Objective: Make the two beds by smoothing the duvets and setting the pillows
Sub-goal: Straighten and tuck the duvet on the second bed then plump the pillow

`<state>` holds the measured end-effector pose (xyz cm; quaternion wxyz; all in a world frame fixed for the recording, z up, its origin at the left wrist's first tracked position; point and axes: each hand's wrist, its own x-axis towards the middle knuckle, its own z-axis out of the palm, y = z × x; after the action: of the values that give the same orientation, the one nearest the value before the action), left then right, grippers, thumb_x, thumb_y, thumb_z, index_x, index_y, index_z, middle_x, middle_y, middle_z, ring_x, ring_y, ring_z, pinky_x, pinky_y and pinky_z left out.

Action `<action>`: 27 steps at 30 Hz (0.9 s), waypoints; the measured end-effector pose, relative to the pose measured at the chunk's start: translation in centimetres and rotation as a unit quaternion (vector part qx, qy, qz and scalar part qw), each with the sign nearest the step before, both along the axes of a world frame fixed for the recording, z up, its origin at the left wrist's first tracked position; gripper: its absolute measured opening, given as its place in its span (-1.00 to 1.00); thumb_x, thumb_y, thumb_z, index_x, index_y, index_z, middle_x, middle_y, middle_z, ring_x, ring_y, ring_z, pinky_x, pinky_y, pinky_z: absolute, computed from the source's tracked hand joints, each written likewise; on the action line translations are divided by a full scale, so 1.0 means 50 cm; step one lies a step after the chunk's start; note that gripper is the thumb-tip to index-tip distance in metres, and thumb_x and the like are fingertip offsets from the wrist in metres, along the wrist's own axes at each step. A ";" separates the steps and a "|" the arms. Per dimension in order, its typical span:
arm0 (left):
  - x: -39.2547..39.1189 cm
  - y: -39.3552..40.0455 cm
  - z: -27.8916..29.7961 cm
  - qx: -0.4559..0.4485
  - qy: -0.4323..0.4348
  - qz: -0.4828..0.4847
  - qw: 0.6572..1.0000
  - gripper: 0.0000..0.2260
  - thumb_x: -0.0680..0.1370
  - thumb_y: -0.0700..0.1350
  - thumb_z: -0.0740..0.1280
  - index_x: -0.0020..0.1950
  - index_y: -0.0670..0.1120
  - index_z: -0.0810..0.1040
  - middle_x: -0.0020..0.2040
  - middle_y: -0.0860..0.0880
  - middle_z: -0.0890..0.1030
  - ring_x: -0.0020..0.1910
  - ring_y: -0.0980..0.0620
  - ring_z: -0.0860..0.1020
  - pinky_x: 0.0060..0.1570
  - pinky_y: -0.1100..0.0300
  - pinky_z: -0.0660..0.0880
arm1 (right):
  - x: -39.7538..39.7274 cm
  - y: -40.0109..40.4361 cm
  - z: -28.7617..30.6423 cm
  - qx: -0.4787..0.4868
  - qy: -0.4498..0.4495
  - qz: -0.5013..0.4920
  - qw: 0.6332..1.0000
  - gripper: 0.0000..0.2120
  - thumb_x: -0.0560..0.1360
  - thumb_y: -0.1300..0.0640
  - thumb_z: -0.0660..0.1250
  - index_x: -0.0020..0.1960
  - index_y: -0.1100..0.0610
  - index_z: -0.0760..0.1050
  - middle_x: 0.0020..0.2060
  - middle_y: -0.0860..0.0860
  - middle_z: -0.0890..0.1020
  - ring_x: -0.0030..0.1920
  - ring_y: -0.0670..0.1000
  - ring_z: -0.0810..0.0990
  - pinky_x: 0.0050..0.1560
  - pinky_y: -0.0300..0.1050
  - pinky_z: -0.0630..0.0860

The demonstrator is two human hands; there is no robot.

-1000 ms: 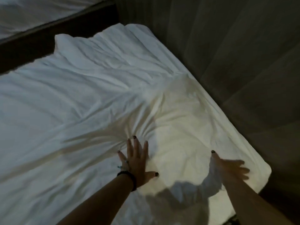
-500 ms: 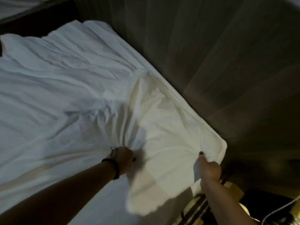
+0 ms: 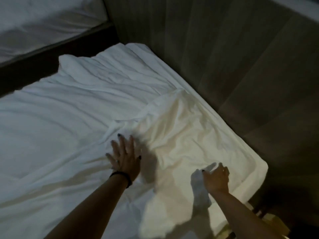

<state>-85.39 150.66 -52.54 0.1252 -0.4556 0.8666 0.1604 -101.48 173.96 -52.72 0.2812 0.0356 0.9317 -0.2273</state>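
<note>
A white, wrinkled duvet (image 3: 86,109) covers the near bed, and its near right corner (image 3: 198,135) is lit warm yellow. My left hand (image 3: 124,154) lies flat on the duvet with fingers spread, just left of the lit patch. A black band circles that wrist. My right hand (image 3: 216,178) is curled near the bed's right corner and pinches a small raised fold of the duvet between thumb and fingers. No pillow is in view.
The second bed (image 3: 43,23) with white bedding lies at the top left, beyond a dark gap (image 3: 25,71). A dark panelled wall (image 3: 241,66) runs along the bed's right side. A light wooden piece of furniture (image 3: 269,221) pokes out at the bottom right.
Half a second ago both hands gripped the duvet and pulled it. Now my left hand has let go and lies flat, and the right corner has dropped back onto the bed.
</note>
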 end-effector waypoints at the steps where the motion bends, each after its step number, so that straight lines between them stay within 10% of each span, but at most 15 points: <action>1: -0.001 -0.034 0.001 0.049 -0.014 0.052 0.997 -0.33 0.61 0.14 0.09 0.53 0.12 -0.30 0.52 -0.13 -0.35 0.50 -0.28 -0.26 0.41 -0.32 -0.04 | 0.023 -0.012 -0.001 -0.004 -0.001 0.040 0.999 -0.25 0.52 0.02 0.36 0.52 0.29 0.07 0.50 0.24 0.14 0.50 0.21 0.13 0.41 0.01 0.18; 11: -0.011 -0.064 0.065 0.137 -0.042 0.018 0.989 -0.45 0.65 0.08 0.00 0.57 -0.02 -0.14 0.56 -0.05 -0.25 0.53 -0.20 -0.15 0.48 -0.15 0.02 | 0.192 -0.123 0.059 -0.013 -0.020 0.409 0.912 -0.35 0.60 -0.19 -0.02 0.55 0.17 0.06 0.55 0.12 0.02 0.55 0.10 -0.08 0.53 -0.01 -0.09; 17: 0.123 -0.006 0.195 0.132 -0.009 -0.115 0.984 -0.47 0.67 0.05 -0.02 0.57 -0.10 -0.12 0.56 -0.08 -0.22 0.54 -0.09 -0.18 0.50 -0.07 0.00 | 0.323 -0.117 0.188 -0.032 -0.025 0.404 0.914 -0.28 0.62 -0.16 0.04 0.57 0.19 -0.20 0.56 0.03 -0.16 0.55 -0.01 -0.22 0.49 -0.18 -0.12; 27: 0.474 0.045 0.444 0.099 -0.061 -0.194 0.974 -0.32 0.62 0.21 0.00 0.56 -0.19 -0.11 0.56 -0.18 -0.06 0.54 -0.17 -0.15 0.46 -0.14 0.05 | 0.587 -0.075 0.406 -0.035 0.042 0.394 0.918 -0.25 0.59 -0.24 0.07 0.57 0.18 -0.09 0.56 0.05 -0.12 0.55 0.01 -0.23 0.51 -0.08 -0.14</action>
<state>-61.69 152.93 -30.32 0.2511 -0.2734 0.9089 0.1902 -72.11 170.19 -32.44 0.3099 -0.3536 0.8726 -0.1321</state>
